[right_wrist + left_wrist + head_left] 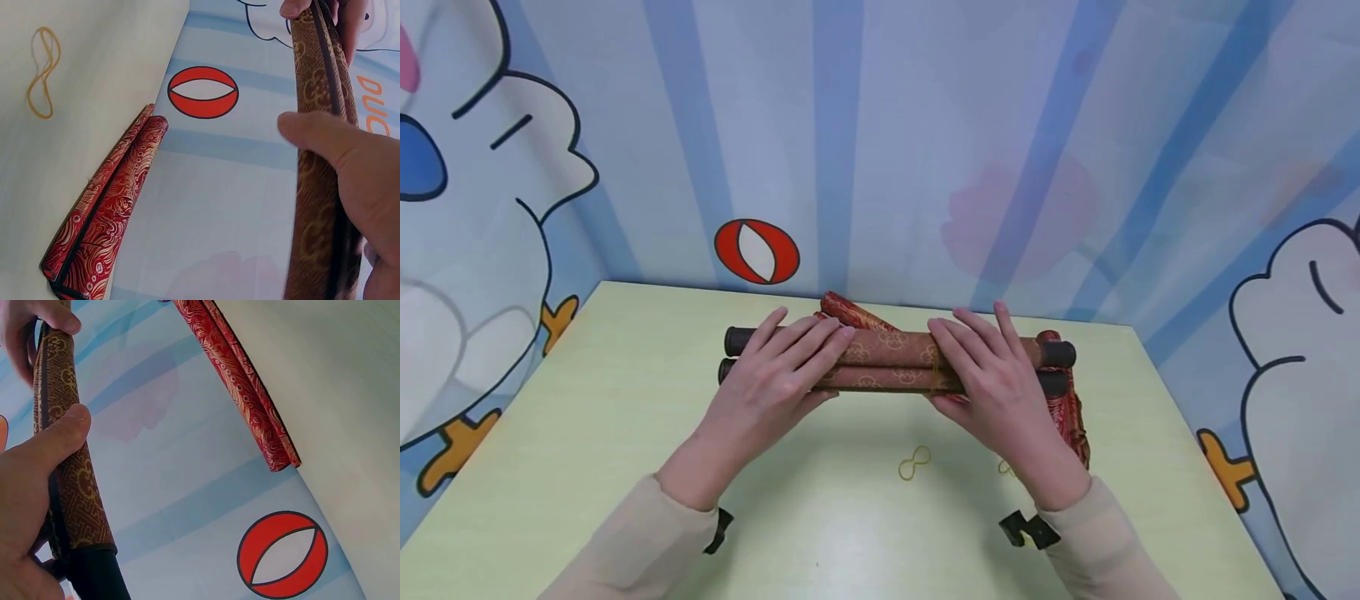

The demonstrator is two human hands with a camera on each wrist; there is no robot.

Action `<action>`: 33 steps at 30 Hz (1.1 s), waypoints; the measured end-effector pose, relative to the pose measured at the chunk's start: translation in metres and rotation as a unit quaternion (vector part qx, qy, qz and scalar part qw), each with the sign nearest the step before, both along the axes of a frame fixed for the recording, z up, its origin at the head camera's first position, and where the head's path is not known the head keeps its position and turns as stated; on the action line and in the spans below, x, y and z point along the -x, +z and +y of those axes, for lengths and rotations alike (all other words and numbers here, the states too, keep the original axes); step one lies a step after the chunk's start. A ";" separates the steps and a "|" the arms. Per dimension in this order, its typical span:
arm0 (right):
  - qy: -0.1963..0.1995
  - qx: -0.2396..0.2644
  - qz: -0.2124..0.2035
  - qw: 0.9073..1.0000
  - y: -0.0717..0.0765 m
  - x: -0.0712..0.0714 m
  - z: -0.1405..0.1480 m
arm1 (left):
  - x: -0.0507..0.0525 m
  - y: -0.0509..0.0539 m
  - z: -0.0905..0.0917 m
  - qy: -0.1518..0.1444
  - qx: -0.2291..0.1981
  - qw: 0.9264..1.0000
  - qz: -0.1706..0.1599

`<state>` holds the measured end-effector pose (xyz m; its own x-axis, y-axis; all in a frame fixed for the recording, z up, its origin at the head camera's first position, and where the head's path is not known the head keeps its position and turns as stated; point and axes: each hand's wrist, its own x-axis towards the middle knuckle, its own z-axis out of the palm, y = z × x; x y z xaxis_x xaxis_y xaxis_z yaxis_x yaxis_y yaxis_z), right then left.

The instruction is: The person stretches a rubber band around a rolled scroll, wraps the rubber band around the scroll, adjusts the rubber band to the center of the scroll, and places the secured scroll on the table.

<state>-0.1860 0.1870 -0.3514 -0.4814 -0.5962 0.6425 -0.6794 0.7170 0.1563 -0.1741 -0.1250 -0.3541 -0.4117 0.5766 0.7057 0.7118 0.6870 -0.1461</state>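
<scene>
A brown scroll with a gold pattern and black rod ends is rolled into two rolls lying side by side. It is raised off the table. My left hand grips its left part, with the thumb pressed along the near side. My right hand holds the right part the same way, its thumb on the patterned backing. A thin yellowish band appears to cross the rolls beside the right fingers. Behind and below lies a red patterned roll with gold swirls, partly hidden in the head view.
A twisted yellow rubber band lies on the pale table. Another yellow loop shows partly beside the right forearm. More red patterned material sits at the right. A printed cartoon backdrop stands along the table's back and sides.
</scene>
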 end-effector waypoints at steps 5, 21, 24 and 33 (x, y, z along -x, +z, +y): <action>0.017 0.002 0.013 1.000 -0.001 0.001 -0.010 | -0.001 0.001 0.006 0.003 0.006 1.000 0.017; 0.013 0.022 0.003 1.000 -0.003 0.001 -0.003 | -0.001 0.002 0.007 0.009 0.015 1.000 0.023; 0.012 0.024 0.003 1.000 -0.001 0.001 -0.006 | -0.001 0.003 0.008 0.014 0.013 0.999 0.026; 0.029 0.015 0.020 0.999 0.000 0.002 -0.012 | -0.001 0.002 0.013 0.008 0.010 1.000 0.017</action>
<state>-0.1880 0.1753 -0.3516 -0.4204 -0.6022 0.6787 -0.7139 0.6812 0.1622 -0.1730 -0.1119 -0.3520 -0.3970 0.5845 0.7076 0.6948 0.6952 -0.1844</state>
